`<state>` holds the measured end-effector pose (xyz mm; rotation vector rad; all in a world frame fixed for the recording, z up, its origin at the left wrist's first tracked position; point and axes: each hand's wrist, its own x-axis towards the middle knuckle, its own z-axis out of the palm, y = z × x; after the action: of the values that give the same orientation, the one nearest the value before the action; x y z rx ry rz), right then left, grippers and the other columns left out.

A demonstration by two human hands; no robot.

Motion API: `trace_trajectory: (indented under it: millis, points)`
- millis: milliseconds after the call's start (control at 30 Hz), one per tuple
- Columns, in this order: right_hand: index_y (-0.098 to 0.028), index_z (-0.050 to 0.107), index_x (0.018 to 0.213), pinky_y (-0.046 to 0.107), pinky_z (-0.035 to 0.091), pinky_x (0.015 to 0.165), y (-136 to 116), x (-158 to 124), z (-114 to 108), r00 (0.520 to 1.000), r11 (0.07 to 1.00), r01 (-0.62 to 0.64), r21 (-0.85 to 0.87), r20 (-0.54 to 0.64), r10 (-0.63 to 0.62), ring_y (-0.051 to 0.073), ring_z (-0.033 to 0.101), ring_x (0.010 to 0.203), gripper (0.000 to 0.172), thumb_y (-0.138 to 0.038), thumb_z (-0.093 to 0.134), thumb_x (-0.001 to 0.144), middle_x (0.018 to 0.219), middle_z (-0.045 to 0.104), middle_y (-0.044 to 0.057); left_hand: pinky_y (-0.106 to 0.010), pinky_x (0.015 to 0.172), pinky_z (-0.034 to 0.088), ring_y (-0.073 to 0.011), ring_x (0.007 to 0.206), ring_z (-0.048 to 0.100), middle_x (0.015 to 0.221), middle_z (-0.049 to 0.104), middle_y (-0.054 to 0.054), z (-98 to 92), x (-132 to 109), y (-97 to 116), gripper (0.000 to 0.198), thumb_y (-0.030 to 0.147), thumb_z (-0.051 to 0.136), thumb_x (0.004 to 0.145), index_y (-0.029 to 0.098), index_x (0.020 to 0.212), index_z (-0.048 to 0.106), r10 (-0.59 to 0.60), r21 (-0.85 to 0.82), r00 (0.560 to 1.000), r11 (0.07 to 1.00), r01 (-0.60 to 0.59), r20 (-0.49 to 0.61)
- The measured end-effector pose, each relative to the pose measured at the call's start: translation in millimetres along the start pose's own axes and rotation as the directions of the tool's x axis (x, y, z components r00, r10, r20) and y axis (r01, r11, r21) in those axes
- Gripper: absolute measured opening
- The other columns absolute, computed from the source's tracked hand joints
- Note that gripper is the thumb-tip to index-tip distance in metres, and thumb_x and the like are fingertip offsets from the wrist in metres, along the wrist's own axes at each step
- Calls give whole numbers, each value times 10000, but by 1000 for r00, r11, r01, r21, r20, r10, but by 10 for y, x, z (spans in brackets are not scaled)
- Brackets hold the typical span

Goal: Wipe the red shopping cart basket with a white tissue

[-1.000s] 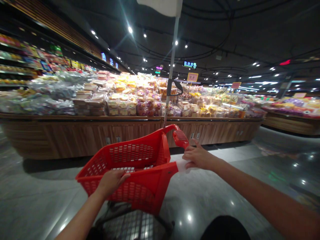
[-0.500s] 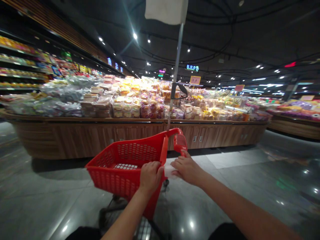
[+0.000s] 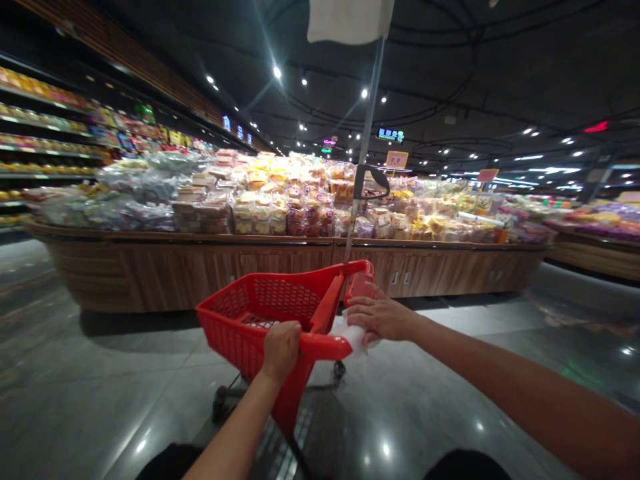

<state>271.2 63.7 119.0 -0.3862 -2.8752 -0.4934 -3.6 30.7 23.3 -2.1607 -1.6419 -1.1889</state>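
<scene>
A red plastic shopping cart (image 3: pixel 240 337) stands before me, turned at an angle, with its handle on my right. My left hand (image 3: pixel 281 348) is closed on the near side of the cart's frame, beside the basket. My right hand (image 3: pixel 383 316) holds a crumpled white tissue (image 3: pixel 353 335) at the cart's handle, fingers curled over it. Part of the tissue hangs out between the hand and the red end of the frame. Whether it is paper or cloth I cannot tell. A red panel (image 3: pixel 361 287) on the handle shows just beyond my fingers.
A long wooden display counter (image 3: pixel 165 277) heaped with packaged breads (image 3: pixel 307 207) runs across behind the cart. A pole (image 3: pixel 371 107) with a dark clip rises from the cart's far side. Stocked shelves (image 3: pixel 45 127) stand left; another counter (image 3: pixel 600 233) is at right. Grey tiles (image 3: pixel 125 380) shine underneath.
My left hand has shifted left along the frame, baring its red end. My right hand has moved slightly up and right with the tissue. The cart has turned a little and sits further right.
</scene>
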Motion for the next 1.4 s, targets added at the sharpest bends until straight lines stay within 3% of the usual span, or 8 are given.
trace_trajectory:
  millis: [167,300,433,567,767,1033,1267,1400]
  points:
    - [-155,587,1001,451,197,1029,-222,173,56,999,999,-36,-33,-35,35,233,568,986,554,-639,357,860,953,657,97,-301,654,381,-176,653,530,625,572,-35,-2,-10,-35,456,276,173,902,200,612,517,-3,-34,998,999,1,-70]
    - [-134,609,806,386,399,853,-623,521,5,983,982,-168,-89,56,174,209,626,702,409,-522,490,854,713,666,84,-293,656,393,-172,665,547,634,593,-36,-12,-12,-63,445,260,201,894,194,640,561,-7,-54,996,999,2,-92]
    - [-123,625,804,331,452,598,-955,868,-5,898,901,-419,-109,94,429,220,641,631,283,-356,484,880,716,670,106,-282,630,385,-165,630,544,607,588,-35,-5,6,-78,447,261,212,891,190,611,553,-7,-66,995,998,1,-100]
    - [-139,642,753,306,447,544,-1092,1059,33,871,882,-460,-98,144,470,209,644,643,191,-222,504,856,749,673,92,-275,610,374,-162,612,535,588,579,-28,-7,12,-100,437,270,229,890,193,592,539,7,-80,995,997,-15,-104]
    - [-114,619,843,329,442,570,-974,853,-58,921,926,-371,-67,105,376,232,640,642,369,-414,417,910,733,672,121,-275,613,365,-154,602,502,578,546,-15,-27,-21,-160,438,286,212,907,204,569,478,48,-104,995,993,-57,-85]
    - [-177,604,1034,407,253,1005,-401,312,-142,997,998,35,42,69,-38,197,579,983,380,-486,418,916,949,689,68,-300,645,372,-171,640,483,614,538,-20,-26,-63,-218,424,277,182,923,211,607,457,78,-146,995,986,-85,-59]
    - [-289,468,1294,465,-4,1085,27,14,-151,998,996,-69,-49,-9,68,208,296,1322,361,-350,426,941,1328,518,23,-309,629,389,-179,648,498,627,551,-28,-78,-67,-273,415,284,187,919,218,611,456,71,-182,995,980,-83,-70]
    - [-219,557,1164,443,80,1085,-322,172,33,993,991,-94,91,-60,100,198,477,1146,392,-473,370,932,1159,612,63,-317,661,412,-179,671,522,655,574,-29,-101,-72,-281,412,287,196,917,216,634,485,46,-195,996,979,-61,-82]
